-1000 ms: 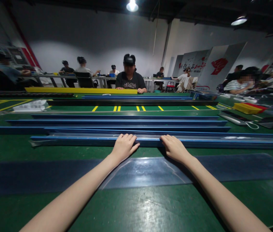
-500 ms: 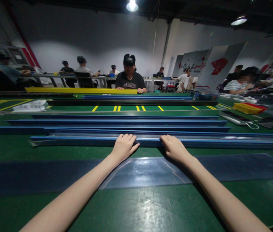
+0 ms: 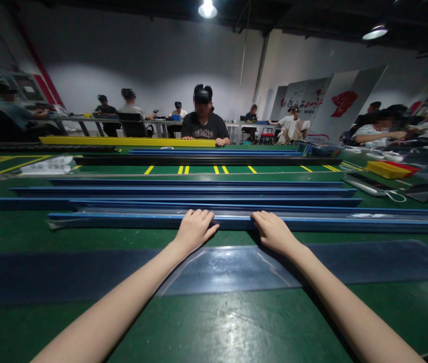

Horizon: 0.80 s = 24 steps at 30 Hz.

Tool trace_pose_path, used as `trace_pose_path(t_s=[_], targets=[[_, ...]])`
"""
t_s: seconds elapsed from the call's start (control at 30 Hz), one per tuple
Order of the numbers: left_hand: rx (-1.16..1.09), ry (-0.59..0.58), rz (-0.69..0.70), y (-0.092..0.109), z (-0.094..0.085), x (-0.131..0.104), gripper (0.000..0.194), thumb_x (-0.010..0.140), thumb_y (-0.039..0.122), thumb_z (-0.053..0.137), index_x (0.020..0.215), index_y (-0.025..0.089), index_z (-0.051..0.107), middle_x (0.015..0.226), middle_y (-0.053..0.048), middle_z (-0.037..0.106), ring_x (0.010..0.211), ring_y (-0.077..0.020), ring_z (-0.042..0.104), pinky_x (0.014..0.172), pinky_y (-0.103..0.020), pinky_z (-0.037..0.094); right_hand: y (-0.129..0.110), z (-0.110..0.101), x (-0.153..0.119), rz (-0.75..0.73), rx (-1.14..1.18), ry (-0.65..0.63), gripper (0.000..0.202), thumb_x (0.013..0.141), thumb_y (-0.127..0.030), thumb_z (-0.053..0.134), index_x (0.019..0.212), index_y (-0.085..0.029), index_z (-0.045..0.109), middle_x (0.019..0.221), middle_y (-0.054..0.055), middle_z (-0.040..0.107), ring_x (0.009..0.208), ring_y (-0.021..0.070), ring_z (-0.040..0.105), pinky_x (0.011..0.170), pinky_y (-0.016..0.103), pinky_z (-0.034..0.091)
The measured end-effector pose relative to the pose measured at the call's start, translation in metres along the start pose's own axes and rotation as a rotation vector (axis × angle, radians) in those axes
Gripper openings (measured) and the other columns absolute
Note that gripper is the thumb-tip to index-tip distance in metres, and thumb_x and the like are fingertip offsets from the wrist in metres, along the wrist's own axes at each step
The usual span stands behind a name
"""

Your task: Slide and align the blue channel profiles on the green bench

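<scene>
A long blue channel [image 3: 312, 225] lies across the green table, with a clear strip of film inside it. My left hand [image 3: 195, 229] has its fingers curled over the channel's near wall, thumb pointing right along the outside. To the right of it, my right hand [image 3: 272, 230] hooks its fingers over the same wall; its thumb is hidden. Between my two hands a stretch of bare wall shows. Beneath my forearms a long clear plastic strip [image 3: 229, 269] lies flat on the table.
Beyond the channel lie several more blue channels [image 3: 183, 191] and a black bar [image 3: 206, 160]. Across the table a person [image 3: 204, 123] holds a yellow channel [image 3: 126, 142]. At right are a phone-like device [image 3: 367, 182] with a white cable and a yellow tray [image 3: 388, 170].
Both my hands and the channel stay where they were. At the far right, a person in the background has shifted an arm.
</scene>
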<state>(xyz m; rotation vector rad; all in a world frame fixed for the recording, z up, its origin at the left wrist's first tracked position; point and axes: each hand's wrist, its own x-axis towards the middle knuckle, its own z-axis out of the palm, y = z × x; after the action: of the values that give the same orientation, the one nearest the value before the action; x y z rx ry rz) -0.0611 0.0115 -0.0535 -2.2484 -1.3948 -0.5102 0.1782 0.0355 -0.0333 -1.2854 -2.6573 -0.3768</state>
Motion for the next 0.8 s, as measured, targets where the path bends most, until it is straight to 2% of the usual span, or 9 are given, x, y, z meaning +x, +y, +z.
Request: trace_pose_path(t_s=[0.8], targets=[[0.016,0.004,0.003,0.0002,0.0007,-0.0008,0.028,0.085,0.039,0.038,0.086,0.016,0.053,0.079,-0.005,0.06,0.075,-0.0185,0.052,0.064,-0.031,0.029,0.0011,0.0021,-0.0004,-0.015,-0.005,0.014,0.023,0.075,-0.007,0.036,0.092,-0.014,0.05,0.083,0.007,0.056,0.077,0.0174,0.046,0.068,0.025,0.029]])
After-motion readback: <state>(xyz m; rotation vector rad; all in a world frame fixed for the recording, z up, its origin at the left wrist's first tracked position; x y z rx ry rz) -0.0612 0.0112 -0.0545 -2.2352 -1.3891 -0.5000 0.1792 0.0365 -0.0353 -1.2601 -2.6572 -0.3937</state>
